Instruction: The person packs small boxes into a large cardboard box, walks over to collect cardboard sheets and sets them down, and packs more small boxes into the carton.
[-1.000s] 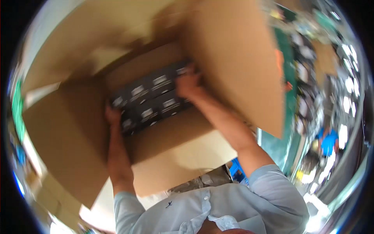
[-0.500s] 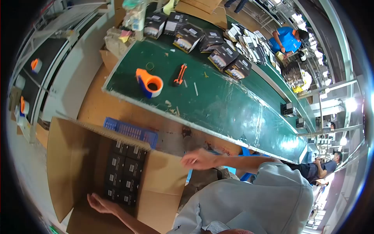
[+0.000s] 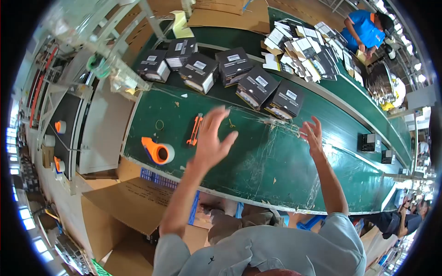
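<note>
Evidently empty, left hand (image 3: 210,146) and right hand (image 3: 314,139) spread open. Careless sweep could knock nearest black printed cardboard box (image 3: 286,97) askew.

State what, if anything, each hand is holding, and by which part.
Nothing is held: the left hand and right hand are open above the green table.

1. I see a table (image 3: 239,158) spanning the view; near its left end, a tape dispenser (image 3: 159,152) lies left of a cutter (image 3: 195,130).
2. Behind them — six boxes (image 3: 258,87); behind these, rightward, heaped flat cards (image 3: 301,50).
3. Front left — an open carton (image 3: 131,202), before the table.
</note>
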